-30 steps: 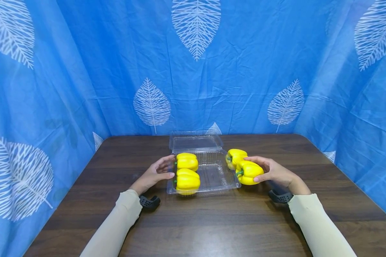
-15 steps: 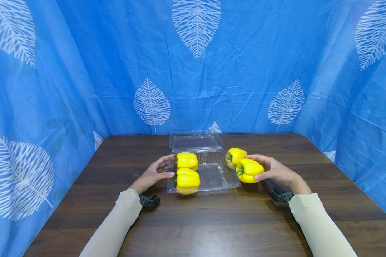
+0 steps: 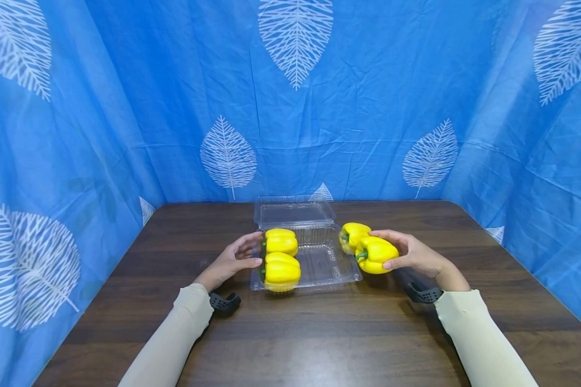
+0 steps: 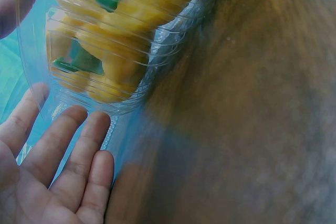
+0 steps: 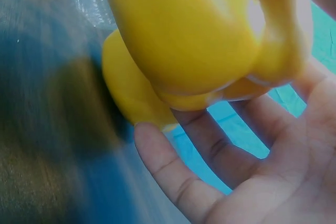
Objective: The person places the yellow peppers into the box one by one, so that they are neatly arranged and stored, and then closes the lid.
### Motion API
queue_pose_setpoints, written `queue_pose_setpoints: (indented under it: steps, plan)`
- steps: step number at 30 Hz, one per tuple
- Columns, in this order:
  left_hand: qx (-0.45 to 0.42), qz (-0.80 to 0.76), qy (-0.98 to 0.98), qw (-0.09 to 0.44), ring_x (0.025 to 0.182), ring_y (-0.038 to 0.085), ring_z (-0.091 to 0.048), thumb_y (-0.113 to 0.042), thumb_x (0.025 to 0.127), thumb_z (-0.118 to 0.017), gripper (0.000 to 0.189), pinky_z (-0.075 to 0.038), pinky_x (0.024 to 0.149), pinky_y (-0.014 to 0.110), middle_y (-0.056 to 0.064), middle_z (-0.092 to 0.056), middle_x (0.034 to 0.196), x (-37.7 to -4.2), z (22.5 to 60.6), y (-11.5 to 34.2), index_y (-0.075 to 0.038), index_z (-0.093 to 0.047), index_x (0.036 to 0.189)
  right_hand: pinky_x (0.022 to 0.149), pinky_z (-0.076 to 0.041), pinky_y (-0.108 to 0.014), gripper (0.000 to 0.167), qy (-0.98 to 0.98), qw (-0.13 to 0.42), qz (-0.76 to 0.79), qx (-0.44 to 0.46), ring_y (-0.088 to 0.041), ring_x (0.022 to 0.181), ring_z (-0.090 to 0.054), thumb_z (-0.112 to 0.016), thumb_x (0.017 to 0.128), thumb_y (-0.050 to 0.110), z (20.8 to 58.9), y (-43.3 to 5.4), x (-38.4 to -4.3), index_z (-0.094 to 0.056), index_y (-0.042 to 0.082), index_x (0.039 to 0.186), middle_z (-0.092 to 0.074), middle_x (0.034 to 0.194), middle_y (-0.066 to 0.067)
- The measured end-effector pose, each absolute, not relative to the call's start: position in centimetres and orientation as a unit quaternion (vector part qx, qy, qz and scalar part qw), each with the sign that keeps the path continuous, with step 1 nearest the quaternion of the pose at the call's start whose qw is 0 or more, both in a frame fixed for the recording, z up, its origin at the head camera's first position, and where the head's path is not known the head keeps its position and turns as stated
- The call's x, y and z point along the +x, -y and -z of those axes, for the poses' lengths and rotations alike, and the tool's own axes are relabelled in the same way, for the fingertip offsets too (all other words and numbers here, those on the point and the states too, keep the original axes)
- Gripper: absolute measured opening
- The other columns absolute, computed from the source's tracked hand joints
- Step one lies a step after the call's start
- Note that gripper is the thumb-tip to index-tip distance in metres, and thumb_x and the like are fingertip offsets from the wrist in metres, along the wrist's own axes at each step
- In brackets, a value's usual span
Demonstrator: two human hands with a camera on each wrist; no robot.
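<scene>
My right hand (image 3: 413, 258) grips a yellow bell pepper (image 3: 377, 255) just off the right side of a clear plastic clamshell container (image 3: 319, 263). The thumb is on its near side and fingers on its far side, as the right wrist view (image 5: 210, 30) also shows. Behind it, another yellow bell pepper (image 3: 354, 234) stands at the container's right wall, partly hidden. Two more yellow bell peppers, a rear one (image 3: 281, 243) and a front one (image 3: 282, 269), lie inside along the left wall, green stems facing left. Fairly straight fingers of my left hand (image 3: 229, 262) rest at that ribbed left wall (image 4: 100, 45).
The container's lid (image 3: 294, 212) lies back, raised open behind the base. Everything stands on a dark wooden table (image 3: 300, 333), with a blue leaf-patterned cloth (image 3: 348, 129) hanging behind and at both sides. A black strap (image 3: 225, 302) is on each wrist.
The right hand has shifted the held bell pepper slightly away from me, up in the head view. The left hand, the container and the other bell peppers have stayed put.
</scene>
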State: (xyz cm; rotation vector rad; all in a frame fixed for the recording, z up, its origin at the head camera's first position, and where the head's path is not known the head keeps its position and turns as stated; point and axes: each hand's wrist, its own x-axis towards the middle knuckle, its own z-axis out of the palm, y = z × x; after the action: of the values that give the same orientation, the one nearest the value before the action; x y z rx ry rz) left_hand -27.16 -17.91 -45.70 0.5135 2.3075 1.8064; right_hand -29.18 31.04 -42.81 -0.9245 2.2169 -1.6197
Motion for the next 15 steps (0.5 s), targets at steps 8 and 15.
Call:
queue_pose_setpoints:
  steps: [8, 15]
  plan:
    - [0.171, -0.602, -0.776, 0.080, 0.154, 0.046, -0.039, -0.019, 0.099, -0.073, 0.080, -0.034, 0.126, 0.062, 0.023, -0.037, 0.171, -27.0, 45.7, 17.9, -0.006, -0.035, 0.168, 0.099, -0.060, -0.031, 0.070, -0.761, 0.115, 0.553, -0.321, -0.020, 0.119, -0.063, -0.077, 0.090, 0.003, 42.1, -30.6, -28.8, -0.051, 0.002, 0.156, -0.059, 0.145, 0.001]
    - [0.171, -0.602, -0.775, 0.080, 0.154, 0.045, -0.039, -0.019, 0.100, -0.073, 0.079, -0.034, 0.126, 0.061, 0.022, -0.038, 0.171, -27.0, 45.6, 17.9, -0.006, -0.035, 0.168, 0.099, -0.060, -0.031, 0.071, -0.761, 0.108, 0.552, -0.324, -0.020, 0.121, -0.063, -0.077, 0.090, 0.002, 41.4, -30.1, -28.5, -0.051, 0.002, 0.156, -0.058, 0.147, 0.001]
